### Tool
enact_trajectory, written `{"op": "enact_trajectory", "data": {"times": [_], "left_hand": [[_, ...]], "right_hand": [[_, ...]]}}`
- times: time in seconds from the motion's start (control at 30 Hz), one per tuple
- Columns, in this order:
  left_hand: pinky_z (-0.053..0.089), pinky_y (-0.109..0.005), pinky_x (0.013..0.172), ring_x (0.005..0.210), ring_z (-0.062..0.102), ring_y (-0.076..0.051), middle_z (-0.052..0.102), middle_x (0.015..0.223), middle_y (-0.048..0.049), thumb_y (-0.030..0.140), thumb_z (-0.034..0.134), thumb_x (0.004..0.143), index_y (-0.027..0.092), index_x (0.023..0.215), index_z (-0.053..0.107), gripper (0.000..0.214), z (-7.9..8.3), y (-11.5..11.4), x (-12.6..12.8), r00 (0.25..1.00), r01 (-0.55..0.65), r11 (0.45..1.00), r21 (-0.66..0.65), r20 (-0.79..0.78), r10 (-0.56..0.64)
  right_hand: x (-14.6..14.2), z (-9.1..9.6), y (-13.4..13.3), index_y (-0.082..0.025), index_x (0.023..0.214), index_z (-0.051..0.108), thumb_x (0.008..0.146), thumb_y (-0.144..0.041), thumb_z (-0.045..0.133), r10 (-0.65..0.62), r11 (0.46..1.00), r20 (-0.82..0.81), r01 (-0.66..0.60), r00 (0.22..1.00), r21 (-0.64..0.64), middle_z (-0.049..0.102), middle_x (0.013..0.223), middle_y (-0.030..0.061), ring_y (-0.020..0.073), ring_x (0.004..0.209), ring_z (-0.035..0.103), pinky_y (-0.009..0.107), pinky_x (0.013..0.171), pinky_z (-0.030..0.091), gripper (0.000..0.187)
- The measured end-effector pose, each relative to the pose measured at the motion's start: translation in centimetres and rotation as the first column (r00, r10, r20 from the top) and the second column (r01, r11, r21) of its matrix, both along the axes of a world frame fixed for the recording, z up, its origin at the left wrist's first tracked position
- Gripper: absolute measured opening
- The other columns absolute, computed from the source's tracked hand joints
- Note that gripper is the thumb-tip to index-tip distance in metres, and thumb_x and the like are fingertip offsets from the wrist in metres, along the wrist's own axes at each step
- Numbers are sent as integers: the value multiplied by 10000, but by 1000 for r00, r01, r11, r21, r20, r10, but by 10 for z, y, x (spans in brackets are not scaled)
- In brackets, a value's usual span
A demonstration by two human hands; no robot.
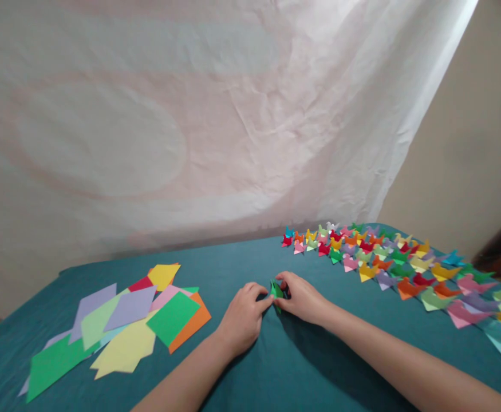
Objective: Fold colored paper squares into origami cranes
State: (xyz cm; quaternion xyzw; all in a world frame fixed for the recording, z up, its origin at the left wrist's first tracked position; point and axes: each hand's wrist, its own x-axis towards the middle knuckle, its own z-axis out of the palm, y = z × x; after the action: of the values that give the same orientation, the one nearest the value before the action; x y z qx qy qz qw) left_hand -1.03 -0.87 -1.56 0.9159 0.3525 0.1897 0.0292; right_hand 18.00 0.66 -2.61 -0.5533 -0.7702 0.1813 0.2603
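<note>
A small piece of folded green paper (277, 292) stands between my two hands, just above the table cover. My right hand (299, 297) pinches it from the right with thumb and fingers. From the left, my left hand (245, 316) reaches in, its thumb and forefinger tips closed at the paper's lower left edge. My fingers cover part of the folds, so the full shape of the paper does not show.
Loose coloured sheets (130, 312) overlap on the left of the teal tablecloth (241, 257). Rows of small folded paper birds (398, 272) in many colours fill the right side. Behind the table hangs a pale, creased cloth (216, 126), and a wall (465, 149) shows at the right.
</note>
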Motion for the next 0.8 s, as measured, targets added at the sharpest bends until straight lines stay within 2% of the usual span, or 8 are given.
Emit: {"op": "enact_trajectory", "data": {"times": [0.23,0.4,0.5,0.6,0.67,0.73,0.8], "left_hand": [[416,-382,930,1043,463,-209,553,1078,-80,35,454,790,188,1087,623,374,0,1,-2,997,5,998,-59,77,0],[407,-380,949,1043,471,-208,561,1068,-75,14,447,762,190,1103,620,421,2,1,-2,988,20,994,-108,156,-2],[419,-362,920,1020,492,-204,575,1040,-73,58,437,812,210,1100,623,375,3,1,-2,974,25,990,-142,228,8],[420,-345,900,992,517,-199,597,1005,-65,161,458,865,222,1033,642,257,4,2,-2,941,15,980,-196,334,53],[429,-338,875,959,538,-199,611,978,-56,222,525,847,206,978,635,172,4,3,-1,895,-26,965,-263,424,140],[450,-316,821,920,561,-195,621,961,-51,265,591,809,186,959,610,171,4,3,0,825,-57,930,-363,508,248],[463,-288,770,886,580,-187,630,949,-51,296,608,798,171,961,601,205,4,3,2,771,-20,888,-460,558,307]], "right_hand": [[-3,2,4,-149,1114,504,676,-239,679,-30,992,-75,21,997,-121,651,794,27,167,713,596,254,634,419,481],[-5,-10,3,-162,1096,520,712,-200,633,-67,997,-190,58,979,-54,645,745,1,151,667,586,250,625,423,401],[-6,-18,4,-170,1066,551,711,-185,621,-84,995,-277,68,957,-67,625,707,-12,139,621,563,240,594,412,363],[-8,-18,3,-161,962,602,719,-204,606,-57,994,-412,13,909,-107,609,691,-9,130,600,533,233,568,397,247],[-10,-14,1,-148,852,620,732,-234,597,-21,989,-519,-60,855,-138,596,678,-4,125,596,512,230,558,385,149],[-14,-7,-3,-137,785,617,734,-276,613,-8,975,-614,-129,789,-179,569,646,-12,113,575,481,226,544,366,147],[-17,-1,-8,-131,766,614,731,-323,641,8,958,-687,-202,726,-202,551,639,-19,100,566,455,221,541,349,196]]}}
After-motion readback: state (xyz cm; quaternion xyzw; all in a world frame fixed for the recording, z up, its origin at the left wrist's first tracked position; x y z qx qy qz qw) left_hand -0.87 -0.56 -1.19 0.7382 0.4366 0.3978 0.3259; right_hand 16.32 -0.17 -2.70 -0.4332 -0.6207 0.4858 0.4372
